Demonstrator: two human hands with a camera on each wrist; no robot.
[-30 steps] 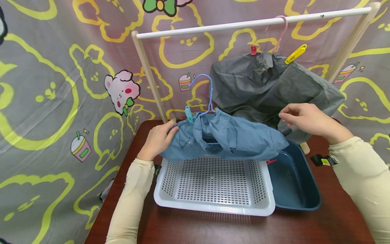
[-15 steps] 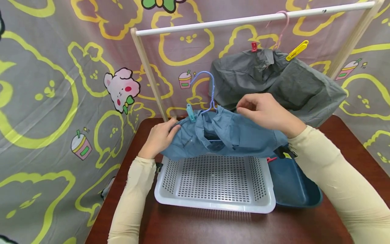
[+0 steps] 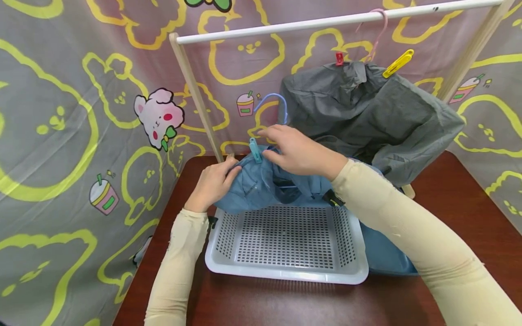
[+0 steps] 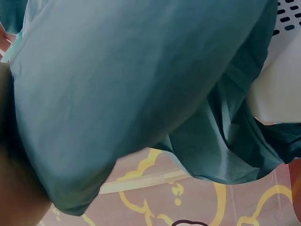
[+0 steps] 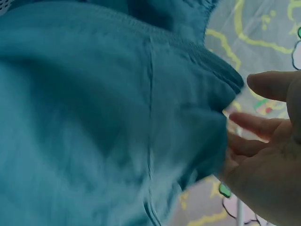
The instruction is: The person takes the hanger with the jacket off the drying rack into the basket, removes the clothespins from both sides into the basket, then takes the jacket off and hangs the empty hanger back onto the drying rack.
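The blue garment (image 3: 240,192) sits on its blue hanger (image 3: 285,111) above the back of the white basket (image 3: 285,275), the hook off the rack bar (image 3: 285,28). The right hand (image 3: 299,149) has swung in from the right end of the cloth to beside the teal clip (image 3: 255,150); attention seems to have turned to that clipped edge. Its thumb and fingers stand apart; whether they touch the cloth I cannot tell. The left hand (image 3: 215,183) pinches the garment's left end, as before. The basket's perforated floor shows below; the dark blue tub (image 3: 385,249) beside it is mostly hidden by the right sleeve (image 3: 403,226), its contents unclear. Behind hangs a grey garment (image 3: 367,104) with red (image 3: 339,59) and yellow clips (image 3: 398,64).
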